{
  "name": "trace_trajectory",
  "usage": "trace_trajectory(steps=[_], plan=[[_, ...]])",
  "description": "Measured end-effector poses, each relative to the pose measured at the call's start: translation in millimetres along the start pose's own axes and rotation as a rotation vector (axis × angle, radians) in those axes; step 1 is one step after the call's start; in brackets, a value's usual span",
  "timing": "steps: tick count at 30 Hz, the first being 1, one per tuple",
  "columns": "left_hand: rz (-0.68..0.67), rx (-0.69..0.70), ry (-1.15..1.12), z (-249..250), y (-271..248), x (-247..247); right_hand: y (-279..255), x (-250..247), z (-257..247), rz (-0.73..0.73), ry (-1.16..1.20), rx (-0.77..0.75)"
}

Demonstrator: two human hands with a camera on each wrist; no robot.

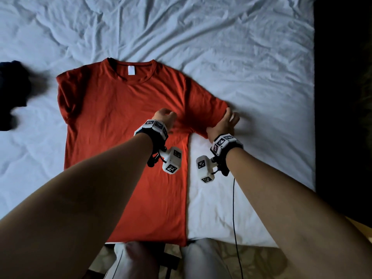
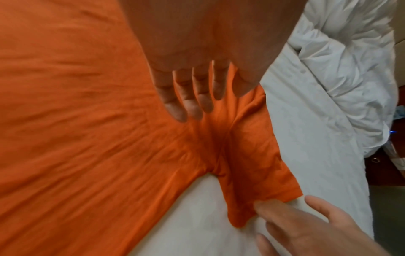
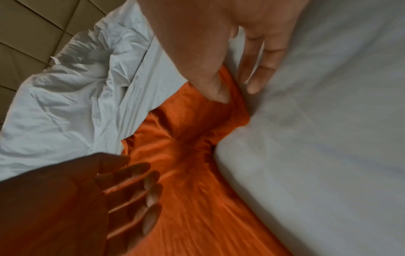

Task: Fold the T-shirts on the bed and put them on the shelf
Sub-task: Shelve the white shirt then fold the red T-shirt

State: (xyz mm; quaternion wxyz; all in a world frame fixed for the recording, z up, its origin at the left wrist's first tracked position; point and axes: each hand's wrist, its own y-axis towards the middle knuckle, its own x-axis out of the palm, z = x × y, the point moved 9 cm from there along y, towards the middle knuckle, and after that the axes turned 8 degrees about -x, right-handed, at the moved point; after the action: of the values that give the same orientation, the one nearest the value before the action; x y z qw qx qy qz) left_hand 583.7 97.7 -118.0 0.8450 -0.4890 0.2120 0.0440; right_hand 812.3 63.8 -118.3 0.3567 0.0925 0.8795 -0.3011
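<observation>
**White sheet, orange shirt, both hands at the right sleeve**

Wrinkled white bed sheet (image 1: 231, 57) fills my head view, with the orange-red cotton T-shirt (image 1: 120, 117) spread flat on it, collar away from me and hem at the near edge of the bed.

My right hand (image 1: 224, 123) is at the cuff of the shirt's right sleeve (image 1: 205, 105): the thumb (image 3: 215, 90) lies on the orange cloth, the fingers (image 3: 258, 69) are straight on the sheet just beside it. I cannot tell if the cloth is pinched. My left hand (image 1: 164, 117) hovers over the shirt near the armpit, fingers (image 2: 188, 97) straight, slightly spread, gripping nothing.

Cloth bunches in folds between the hands. A dark crumpled garment (image 1: 12, 93) lies on the sheet at the far left, well apart from the shirt. A bunched white duvet (image 3: 72, 78) shows beyond the sleeve.
</observation>
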Motion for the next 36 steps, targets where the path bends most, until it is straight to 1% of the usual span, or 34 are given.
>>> trace_trajectory(steps=[2, 4, 8, 11, 13, 16, 20, 26, 28, 30, 32, 36], plan=[[-0.032, -0.020, -0.014, -2.5, -8.5, -10.4, -6.7, -11.1, -12.8, 0.052, 0.007, -0.027], [-0.027, -0.021, -0.022, -4.9, -14.6, -23.8, -12.9, -14.8, -26.0, 0.050, 0.031, -0.063], [-0.007, -0.015, -0.052, -10.5, -29.8, -51.9, -26.4, -8.8, -57.4, -0.055, 0.123, -0.114], [-0.004, 0.006, -0.072, -11.5, -39.2, -72.8, -41.2, -4.2, -88.2, -0.096, 0.127, -0.192], [-0.001, 0.013, -0.093, -15.1, -41.8, -91.1, -52.2, 6.0, -105.9, -0.128, 0.133, -0.211], [-0.004, 0.016, -0.116, -23.5, -35.8, -120.6, -66.4, 31.5, -129.5, -0.159, 0.143, -0.215], [-0.019, 0.031, -0.129, -41.9, -16.4, -166.6, -79.1, 78.9, -151.0, -0.160, 0.173, -0.165], [-0.025, 0.018, -0.169, -66.0, 24.5, -241.8, -100.6, 155.2, -197.7, -0.186, 0.221, -0.121], [-0.018, 0.012, -0.180, -70.6, 40.2, -267.6, -107.1, 181.7, -215.6, -0.219, 0.249, -0.105], [0.005, 0.000, -0.195, -76.3, 57.0, -290.8, -111.1, 204.7, -230.7, -0.244, 0.265, -0.105], [0.058, 0.004, -0.189, -82.2, 75.3, -314.0, -111.7, 225.3, -244.0, -0.245, 0.269, -0.111], [0.191, -0.006, -0.084, -90.8, 106.8, -347.5, -110.3, 257.1, -261.9, -0.254, 0.276, -0.101]])
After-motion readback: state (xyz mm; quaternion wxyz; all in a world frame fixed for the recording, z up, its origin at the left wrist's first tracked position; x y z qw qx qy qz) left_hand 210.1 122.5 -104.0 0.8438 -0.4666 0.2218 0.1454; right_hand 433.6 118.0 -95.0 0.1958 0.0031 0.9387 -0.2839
